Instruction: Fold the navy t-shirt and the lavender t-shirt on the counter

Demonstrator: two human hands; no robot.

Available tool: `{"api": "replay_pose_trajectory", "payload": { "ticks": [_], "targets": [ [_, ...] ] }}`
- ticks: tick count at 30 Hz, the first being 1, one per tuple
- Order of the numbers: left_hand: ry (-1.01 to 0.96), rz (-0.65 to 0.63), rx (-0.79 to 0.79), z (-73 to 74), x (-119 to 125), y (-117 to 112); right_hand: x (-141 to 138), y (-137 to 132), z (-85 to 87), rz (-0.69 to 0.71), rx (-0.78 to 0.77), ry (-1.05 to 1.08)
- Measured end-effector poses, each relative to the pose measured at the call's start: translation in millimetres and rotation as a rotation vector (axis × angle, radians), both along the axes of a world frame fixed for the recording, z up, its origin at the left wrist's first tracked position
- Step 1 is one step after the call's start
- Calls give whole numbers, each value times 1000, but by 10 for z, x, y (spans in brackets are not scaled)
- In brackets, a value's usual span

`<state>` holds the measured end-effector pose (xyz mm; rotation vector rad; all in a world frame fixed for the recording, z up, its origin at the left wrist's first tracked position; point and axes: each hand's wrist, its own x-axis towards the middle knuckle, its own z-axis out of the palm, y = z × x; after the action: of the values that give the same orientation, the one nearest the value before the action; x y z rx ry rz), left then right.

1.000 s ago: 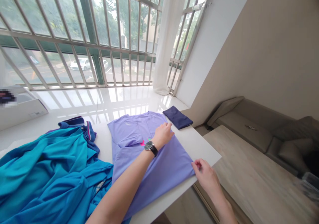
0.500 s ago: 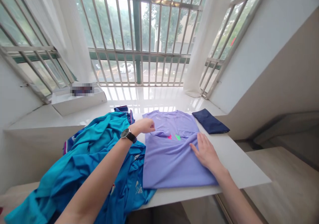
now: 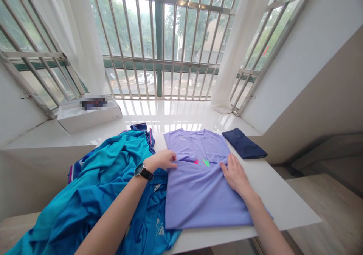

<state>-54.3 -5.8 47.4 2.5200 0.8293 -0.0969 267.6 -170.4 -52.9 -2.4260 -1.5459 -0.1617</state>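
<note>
A lavender T-shirt (image 3: 198,198) lies on the white board with its lower part folded up over the front. Pink and green print peeks out under the fold's upper edge. At the left end of that edge, my left hand (image 3: 163,160), with a black-strapped watch on its wrist, touches the cloth, thumb and fingers a little apart. My right hand (image 3: 236,173) rests flat on the right end of the fold, fingers stretched out and thumb apart. Diagonal creases run across the folded layer. A heap of teal and blue shirts (image 3: 99,175) spreads beneath and beside my left forearm.
A folded navy cloth (image 3: 244,143) lies right of the T-shirt. On the sill at the left stands a white box (image 3: 87,119) with a blurred item on top. The white board (image 3: 289,206) ends at a corner on the right. Barred windows and white curtains rise behind.
My left hand has come down from above the shirt to the fold's left edge, its fingers loosening from a curl. The right hand stays on the fold. The view has shifted slightly.
</note>
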Motion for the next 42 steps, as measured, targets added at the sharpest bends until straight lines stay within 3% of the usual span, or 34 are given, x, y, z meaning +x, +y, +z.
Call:
{"api": "replay_pose_trajectory", "payload": {
  "ticks": [5,9,12,17,21,28,36,42],
  "targets": [
    [-171,-27,-102,81,-139,-47,35,6,-104,11,47,-26],
    [-315,62,-160,40,-216,30,50,-41,-130,-9,82,-32],
    [-279,111,-159,-78,-238,116,51,-47,-129,-43,64,-32],
    [-168,76,-139,-180,-244,140,35,-40,-118,-89,50,-34],
    [-153,126,-137,-137,-233,104,2,-40,-64,-76,90,-4],
    [-137,51,-89,-108,-208,96,166,-60,117,-173,300,142],
    [-121,47,-70,-117,-191,64,573,28,357,-178,90,410],
    [-151,25,-77,-95,-198,70,538,-24,338,-143,210,477]
  ]
}}
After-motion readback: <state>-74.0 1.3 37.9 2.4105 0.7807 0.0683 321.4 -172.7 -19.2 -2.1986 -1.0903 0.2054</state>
